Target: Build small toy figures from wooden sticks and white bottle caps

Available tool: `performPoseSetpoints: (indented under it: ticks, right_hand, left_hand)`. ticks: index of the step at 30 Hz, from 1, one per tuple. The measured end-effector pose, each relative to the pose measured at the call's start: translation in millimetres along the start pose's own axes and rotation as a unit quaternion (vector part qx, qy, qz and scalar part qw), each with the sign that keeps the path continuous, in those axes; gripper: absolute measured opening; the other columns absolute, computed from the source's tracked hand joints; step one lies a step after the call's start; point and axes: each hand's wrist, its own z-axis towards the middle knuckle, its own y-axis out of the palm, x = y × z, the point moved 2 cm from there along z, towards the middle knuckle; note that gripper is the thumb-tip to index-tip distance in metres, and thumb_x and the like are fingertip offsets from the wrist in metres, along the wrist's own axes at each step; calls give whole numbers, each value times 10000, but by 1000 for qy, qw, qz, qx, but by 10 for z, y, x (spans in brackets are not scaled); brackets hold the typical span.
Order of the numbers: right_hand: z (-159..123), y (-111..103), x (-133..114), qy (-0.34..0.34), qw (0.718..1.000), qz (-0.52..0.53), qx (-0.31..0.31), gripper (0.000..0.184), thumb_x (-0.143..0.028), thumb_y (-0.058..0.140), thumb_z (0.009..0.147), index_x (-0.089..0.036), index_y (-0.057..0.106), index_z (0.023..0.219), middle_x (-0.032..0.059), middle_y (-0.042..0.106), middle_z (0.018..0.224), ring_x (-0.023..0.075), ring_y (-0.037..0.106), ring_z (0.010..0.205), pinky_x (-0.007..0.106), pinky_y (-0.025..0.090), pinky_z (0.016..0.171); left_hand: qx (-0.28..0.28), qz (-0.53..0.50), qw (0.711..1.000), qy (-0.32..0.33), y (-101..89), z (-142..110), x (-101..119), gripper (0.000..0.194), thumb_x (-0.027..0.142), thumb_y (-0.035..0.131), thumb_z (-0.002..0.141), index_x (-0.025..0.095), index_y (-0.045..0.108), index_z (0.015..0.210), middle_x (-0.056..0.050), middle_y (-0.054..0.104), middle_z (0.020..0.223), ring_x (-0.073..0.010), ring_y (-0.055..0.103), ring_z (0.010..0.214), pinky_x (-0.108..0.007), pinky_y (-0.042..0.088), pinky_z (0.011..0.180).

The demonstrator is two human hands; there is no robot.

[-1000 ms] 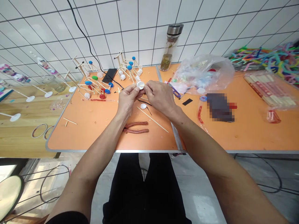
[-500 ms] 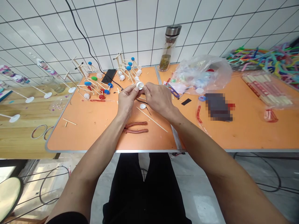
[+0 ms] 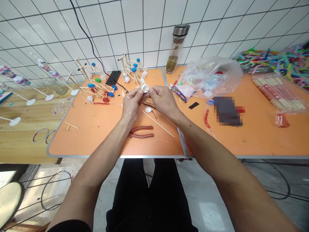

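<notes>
Head view: left hand [image 3: 132, 101] grasps a small round white plastic cap [image 3: 145, 88] between thumb and fingers, above the smooth orange tabletop [image 3: 96, 141]. Right hand [image 3: 163, 98] has bent fingers at the cap's right edge; whether it also pinches a small part there cannot be told. Below the hands, a second shallow white disc-shaped cap [image 3: 148, 110] lies on the orange surface, a long thin pale wooden stick [image 3: 158, 123] slanting just beside it. Nearer the body: pliers with curved reddish-brown handles [image 3: 142, 132], head partly hidden by the left forearm. Behind and left, angular frames of pale wooden sticks [image 3: 96, 87] carry rounded blue, green, red and white caps. Behind and right, a cylindrical clear bottle with a brushed metal lid [image 3: 172, 58] stands near the glossy white wall tiles [image 3: 154, 29]; beside it, a crinkled translucent plastic bag [image 3: 210, 77] holds small coloured items.
</notes>
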Motion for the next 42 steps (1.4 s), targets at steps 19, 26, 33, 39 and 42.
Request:
performPoseSetpoints:
  ticks: [19, 26, 33, 39, 42]
  right_hand:
    - [-128, -11, -132, -30, 966, -255, 18, 446, -369, 392, 1186, -166, 790, 1175, 151, 845, 1019, 284, 720, 873, 346, 288, 699]
    - [-192, -41, -225, -42, 948, -316, -7, 391, -294, 400, 1170, -154, 762, 1219, 180, 848, 1088, 307, 746, 893, 353, 290, 689]
    - [-202, 23, -170, -107, 928, -356, 4, 361, -200, 400, 1137, -158, 757, 1167, 166, 825, 1011, 301, 747, 901, 371, 264, 685]
    - [-200, 44, -125, -134, 921, -366, 7, 362, -151, 404, 1110, -155, 754, 1201, 171, 815, 997, 304, 745, 937, 377, 268, 707]
    - [-213, 53, -134, -126, 927, -353, -3, 366, -150, 415, 1098, -161, 751, 1244, 169, 823, 1008, 307, 744, 929, 374, 276, 715]
  left_hand:
    - [16, -13, 1000, 3, 15, -12, -1, 229, 398, 961, 872, 237, 870, 1007, -32, 886, 1053, -186, 857, 989, -358, 671, 1049]
    - [15, 29, 998, 45, 37, -39, 16, 355, 547, 969, 839, 230, 852, 949, -32, 870, 985, -196, 856, 962, -359, 686, 994]
    - [35, 13, 999, 17, 16, -13, 26, 447, 623, 970, 811, 219, 786, 866, -21, 839, 875, -191, 854, 864, -320, 699, 862]
    - [39, 10, 999, 9, -1, 3, -19, 420, 581, 994, 793, 219, 790, 857, -11, 829, 847, -178, 842, 828, -305, 698, 837]
    - [45, 27, 998, 28, 6, -10, -25, 411, 582, 986, 801, 218, 810, 875, -7, 829, 848, -182, 840, 849, -328, 699, 879]
